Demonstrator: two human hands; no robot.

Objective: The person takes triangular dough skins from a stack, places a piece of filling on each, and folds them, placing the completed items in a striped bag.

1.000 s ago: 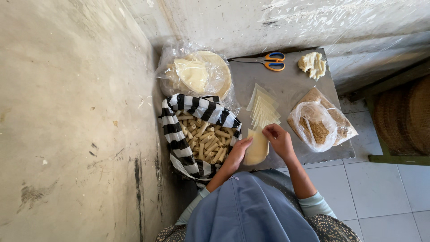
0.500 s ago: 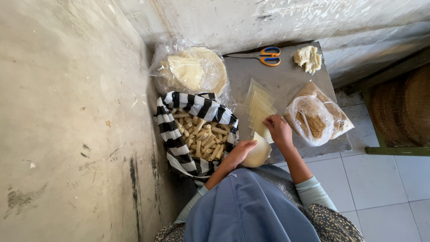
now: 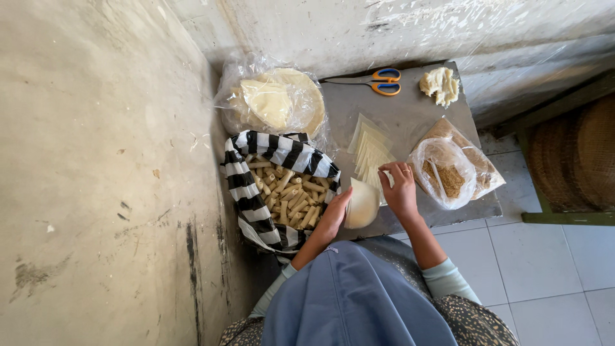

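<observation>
So the pale wrapper sheet [image 3: 362, 204] sits right between both hands, left hand [image 3: 333, 214] cupping its near edge and right hand [image 3: 400, 189] pinching its far corner, with the wrapper stack [image 3: 370, 150] just beyond the right one.

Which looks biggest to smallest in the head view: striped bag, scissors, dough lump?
1. Striped bag, by far the largest.
2. Scissors.
3. Dough lump, smallest; all three sit at table height, so nearness hardly skews this.

Rough plastered walls [image 3: 96, 160] meet at a corner; pale tiled floor [image 3: 544, 256]; small grey desk [image 3: 410, 115]; daylight.
</observation>
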